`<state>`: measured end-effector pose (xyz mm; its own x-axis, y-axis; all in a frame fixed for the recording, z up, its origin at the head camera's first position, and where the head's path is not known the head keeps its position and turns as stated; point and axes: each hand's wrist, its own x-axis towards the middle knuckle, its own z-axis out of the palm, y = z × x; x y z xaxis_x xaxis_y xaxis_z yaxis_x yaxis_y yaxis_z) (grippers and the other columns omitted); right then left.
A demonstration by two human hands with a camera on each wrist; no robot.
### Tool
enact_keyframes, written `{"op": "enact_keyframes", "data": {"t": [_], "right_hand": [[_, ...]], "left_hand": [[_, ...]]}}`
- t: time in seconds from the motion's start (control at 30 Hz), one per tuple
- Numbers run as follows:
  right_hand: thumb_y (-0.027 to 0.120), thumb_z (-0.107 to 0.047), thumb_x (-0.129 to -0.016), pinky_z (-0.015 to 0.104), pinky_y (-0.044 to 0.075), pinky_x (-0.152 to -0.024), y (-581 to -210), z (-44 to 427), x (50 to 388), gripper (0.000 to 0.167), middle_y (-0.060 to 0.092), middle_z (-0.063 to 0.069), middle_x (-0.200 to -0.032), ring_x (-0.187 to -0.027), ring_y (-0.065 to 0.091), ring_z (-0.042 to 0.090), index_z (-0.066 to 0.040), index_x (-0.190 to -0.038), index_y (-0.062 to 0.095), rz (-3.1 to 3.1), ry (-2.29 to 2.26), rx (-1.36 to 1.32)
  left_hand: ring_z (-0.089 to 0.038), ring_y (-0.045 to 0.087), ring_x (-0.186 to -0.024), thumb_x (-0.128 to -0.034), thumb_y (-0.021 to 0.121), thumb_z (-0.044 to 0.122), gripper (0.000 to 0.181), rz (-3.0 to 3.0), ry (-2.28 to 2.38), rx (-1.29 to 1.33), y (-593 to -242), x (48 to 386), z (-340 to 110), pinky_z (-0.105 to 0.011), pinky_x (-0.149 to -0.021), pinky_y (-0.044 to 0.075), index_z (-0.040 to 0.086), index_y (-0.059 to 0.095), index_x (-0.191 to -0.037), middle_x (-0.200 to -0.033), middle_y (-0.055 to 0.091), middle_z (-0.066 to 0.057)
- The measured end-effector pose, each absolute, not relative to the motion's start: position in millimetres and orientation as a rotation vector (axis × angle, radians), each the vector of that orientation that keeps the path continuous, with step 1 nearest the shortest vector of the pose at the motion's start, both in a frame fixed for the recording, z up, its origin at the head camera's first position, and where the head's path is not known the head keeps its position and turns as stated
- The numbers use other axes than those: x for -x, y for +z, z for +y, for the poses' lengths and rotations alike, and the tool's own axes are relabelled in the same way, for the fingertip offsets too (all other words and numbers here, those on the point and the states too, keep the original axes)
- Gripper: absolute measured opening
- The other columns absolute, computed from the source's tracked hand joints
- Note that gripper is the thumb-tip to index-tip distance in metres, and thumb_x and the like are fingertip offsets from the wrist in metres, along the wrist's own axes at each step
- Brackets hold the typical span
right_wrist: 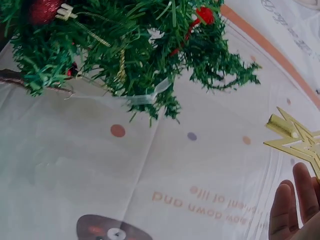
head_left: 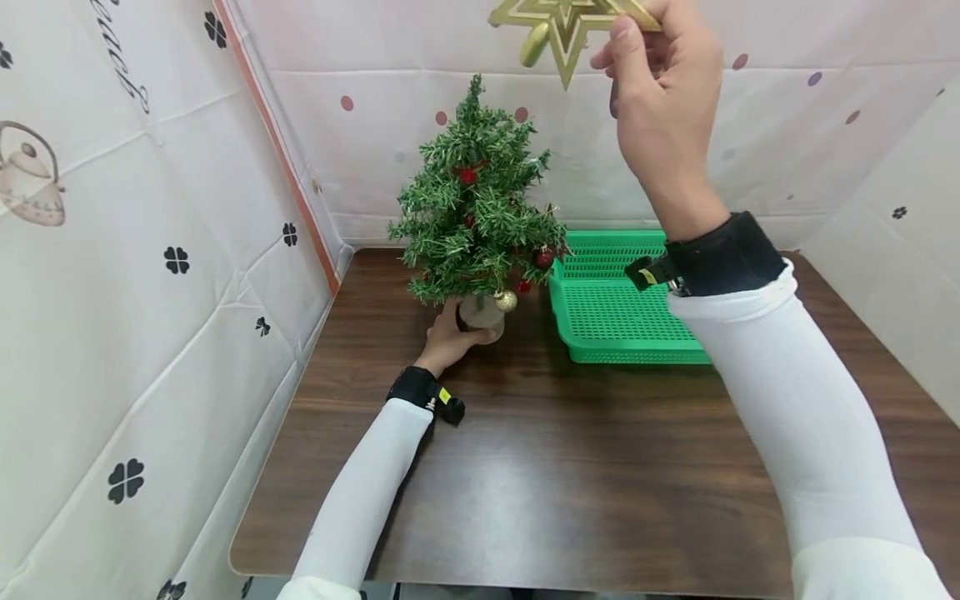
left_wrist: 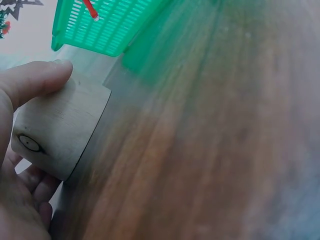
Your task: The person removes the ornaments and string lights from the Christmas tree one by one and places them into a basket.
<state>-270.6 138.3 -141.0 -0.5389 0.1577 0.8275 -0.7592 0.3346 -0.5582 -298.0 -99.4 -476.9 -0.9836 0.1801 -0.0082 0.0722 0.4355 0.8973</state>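
Note:
A small artificial Christmas tree [head_left: 480,200] stands upright on the table, with a gold ball [head_left: 506,301], a dark red ball [head_left: 543,257] and red bits among its branches. My left hand [head_left: 447,337] grips its round wooden base [left_wrist: 65,120], thumb on one side and fingers on the other. Up to the right of the treetop, my right hand [head_left: 670,92] pinches a gold star tree topper [head_left: 564,37] by one point. The star's upper part is cut off in the head view. A short gold tube [right_wrist: 282,126] sticks out of the star, apart from the branches.
A green plastic basket [head_left: 630,354] sits right of the tree at the back of the brown wooden table [head_left: 570,467]. Printed white cloth [head_left: 780,150] hangs behind the table and along both sides.

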Motion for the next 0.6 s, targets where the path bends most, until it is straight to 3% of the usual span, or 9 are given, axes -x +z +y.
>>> {"op": "enact_keyframes", "data": {"t": [0.33, 0.6], "right_hand": [[0.057, -0.015, -0.105, 0.018, 0.049, -0.06, -162, 168, 263, 0.015, 0.07, -0.016, -0.079, -0.077, 0.067, 0.011, -0.019, -0.098, 0.069, -1.68, 1.283, -0.546], [0.059, -0.013, -0.103, 0.018, 0.049, -0.059, -186, 183, 249, 0.013, 0.065, -0.012, -0.078, -0.077, 0.064, 0.011, -0.014, -0.1, 0.072, -1.671, 1.343, -0.391]], "left_hand": [[-0.037, 0.028, -0.151, -0.0865, 0.08, 0.041, 0.089, 2.527, 1.615, -0.242, -477, 296, -103, -0.064, -0.124, 0.003, 0.023, 0.029, -0.156, -0.157, 0.04, -0.012], [-0.039, 0.019, -0.154, -0.0879, 0.078, 0.042, 0.09, 2.506, 1.596, -0.202, -473, 296, -102, -0.064, -0.123, 0.008, 0.024, 0.025, -0.158, -0.164, 0.03, -0.014]]}}
